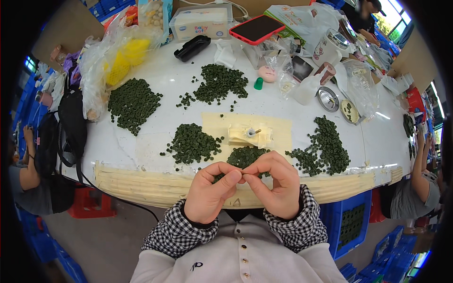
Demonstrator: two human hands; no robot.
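Observation:
My left hand (211, 192) and my right hand (273, 185) meet fingertip to fingertip above the table's near edge. Both are closed in a pinch. Whatever sits between the fingertips is too small and covered to make out. Just beyond my fingers lies a pile of small dark green round pieces (245, 155), partly hidden by my hands. Behind that pile, on a tan taped patch (278, 126), stands a pale block wrapped in tape (238, 135) with a short metal pin (255, 132) sticking up from it. More green pieces (193, 144) are heaped to the left of the block.
Other green heaps lie at far left (133, 104), far middle (219, 84) and right (329, 146). Along the back are a red-cased phone (257, 29), a black case (192, 48), a tissue pack (200, 23) and plastic bags (96, 70). A blue crate (331, 221) stands below right.

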